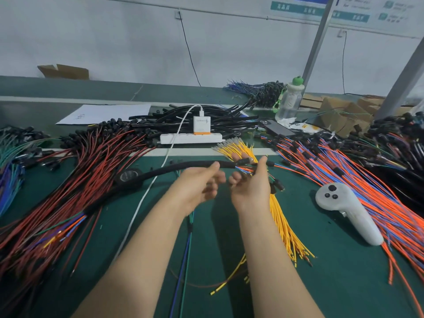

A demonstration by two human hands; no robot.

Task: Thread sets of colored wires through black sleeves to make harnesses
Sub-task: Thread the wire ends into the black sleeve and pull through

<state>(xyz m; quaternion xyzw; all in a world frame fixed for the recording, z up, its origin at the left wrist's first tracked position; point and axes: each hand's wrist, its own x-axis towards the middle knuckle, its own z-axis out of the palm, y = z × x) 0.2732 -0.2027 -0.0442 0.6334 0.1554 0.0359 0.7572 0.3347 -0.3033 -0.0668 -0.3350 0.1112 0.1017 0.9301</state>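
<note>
Black braided sleeve [174,168] is the piece everything turns on: it hangs just above the green surface [344,271] with its long axis running roughly 8 o'clock to 3 o'clock, arcing up from the red wire pile [96,161] to an open mouth in front of the person. The left hand [202,184] pinches the sleeve between thumb and fingertips just short of that mouth. The right hand [250,187] sits just beside it at 3 o'clock, its thumb up and fingers curled around the coloured wire set [244,169] that comes out of the mouth; some small black parts sit at the wire ends, but they are too blurred to name. The two hands are close together without touching, and the right one is nearer the wire ends. At the sleeve's far end, out toward 8 o'clock, mixed coloured tails [68,223] seem to emerge, so the set looks to run the whole length already. By that reading the coming move lies along the sleeve's own axis: the right hand draws toward 3 o'clock while the left steadies or slides the sleeve toward 9 o'clock. Loose yellow wires [282,223] lie directly under the right hand and could snag.
</note>
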